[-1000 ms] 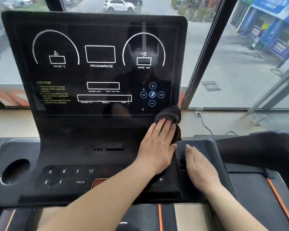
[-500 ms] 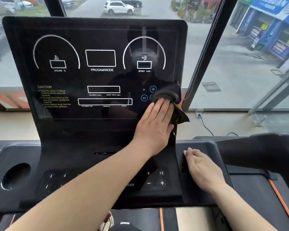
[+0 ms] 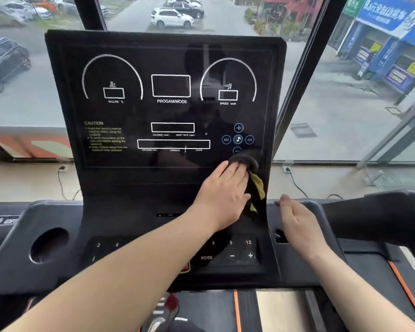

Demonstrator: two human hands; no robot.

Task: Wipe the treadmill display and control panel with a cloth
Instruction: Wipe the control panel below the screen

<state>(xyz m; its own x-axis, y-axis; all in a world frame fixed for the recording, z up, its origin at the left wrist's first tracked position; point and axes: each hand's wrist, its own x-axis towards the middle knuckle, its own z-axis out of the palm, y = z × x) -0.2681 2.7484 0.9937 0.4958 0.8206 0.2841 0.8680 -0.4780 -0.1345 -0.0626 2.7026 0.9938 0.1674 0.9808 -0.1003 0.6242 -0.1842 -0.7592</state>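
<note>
Step in hand, by my judgement: wiping the lower right corner of the display (image 3: 170, 111).

The left hand (image 3: 222, 192) lies flat with straight fingers and presses the cloth (image 3: 246, 160) against the glass; it does not clench it. The cloth is dark with a yellow underside. It is bunched under the fingertips just below the media buttons (image 3: 238, 139), and a loose tail hangs beside the palm. The right hand (image 3: 295, 219) is relaxed with fingers extended, holds nothing, and rests on the console housing (image 3: 321, 267) just right of the cloth's tail.

Recommendations:
- Spread the bunched cloth so that more of it meets the glass.
- Apply even, light pressure in overlapping passes.
- Take care over the touch buttons.
- Tuck the hanging tail in.

The control panel (image 3: 230, 256), below the left wrist, appears yet to be covered.
</note>
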